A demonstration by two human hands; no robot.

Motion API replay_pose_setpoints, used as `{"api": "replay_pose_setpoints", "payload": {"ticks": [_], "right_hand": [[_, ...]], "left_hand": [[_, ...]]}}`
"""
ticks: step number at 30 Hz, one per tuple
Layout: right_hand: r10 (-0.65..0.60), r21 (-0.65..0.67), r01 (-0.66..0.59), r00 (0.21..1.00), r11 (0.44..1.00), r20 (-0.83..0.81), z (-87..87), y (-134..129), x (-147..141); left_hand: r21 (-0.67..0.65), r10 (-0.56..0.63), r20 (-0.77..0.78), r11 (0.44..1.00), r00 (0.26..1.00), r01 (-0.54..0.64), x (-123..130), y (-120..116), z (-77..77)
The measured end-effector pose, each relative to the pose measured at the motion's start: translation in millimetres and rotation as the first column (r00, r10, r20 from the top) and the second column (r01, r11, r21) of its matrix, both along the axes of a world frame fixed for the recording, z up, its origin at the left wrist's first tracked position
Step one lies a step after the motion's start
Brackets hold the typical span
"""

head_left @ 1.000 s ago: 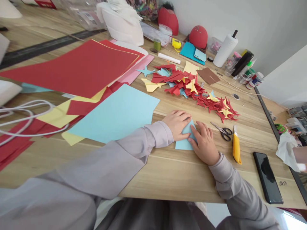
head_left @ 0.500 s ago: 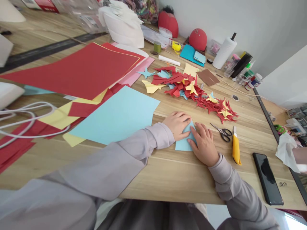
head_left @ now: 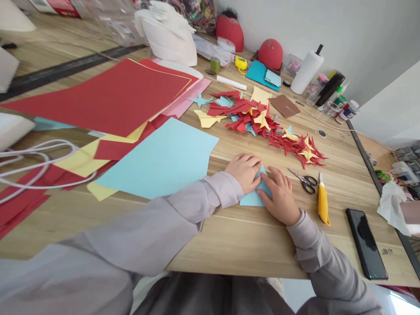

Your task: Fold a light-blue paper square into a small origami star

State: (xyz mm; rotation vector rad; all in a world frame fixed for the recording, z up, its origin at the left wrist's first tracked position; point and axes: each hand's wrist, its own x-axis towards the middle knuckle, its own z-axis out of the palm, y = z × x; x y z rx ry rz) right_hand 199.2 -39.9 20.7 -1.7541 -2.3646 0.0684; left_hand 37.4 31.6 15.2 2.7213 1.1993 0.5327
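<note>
A small piece of light blue paper, folded at its upper end, lies on the table under both my hands. My left hand rests flat across its left and upper part, covering much of it, fingers stretched out. From the right, my right hand touches the paper with fingers apart, thumb and fingertips close to the left fingers. The exact fold is partly hidden. Beside my left forearm lies a large light blue sheet. Scissors with black handles and a yellow utility knife lie right of my right hand.
Beyond my hands is a heap of folded red, yellow and blue paper pieces. Large red sheets and a white cable lie at left. A phone is near the front right; another person's arm shows at the right edge.
My left hand has slid slightly right and toward me over the folded blue paper, covering more of it. My right hand has barely shifted.
</note>
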Motion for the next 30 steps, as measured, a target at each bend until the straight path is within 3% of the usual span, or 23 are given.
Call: {"api": "replay_pose_setpoints", "payload": {"ticks": [11, 20, 30], "right_hand": [[-0.003, 0.005, 0.003, 0.999, 1.000, -0.051, 5.2, 3.9, 3.8], [0.016, 0.050, -0.023, 0.991, 0.998, 0.129, 7.0, 8.7, -1.0], [0.036, 0.063, -0.045, 0.990, 0.997, 0.137, 6.5, 7.4, -1.0]], "left_hand": [[0.028, -0.003, -0.022, 1.000, 1.000, 0.003, 0.3, 0.5, 1.2], [0.034, -0.008, -0.036, 0.999, 0.999, 0.010, 0.0, -0.8, 2.1], [0.035, 0.026, -0.029, 0.999, 0.999, -0.025, -1.3, -2.4, -0.4]]}}
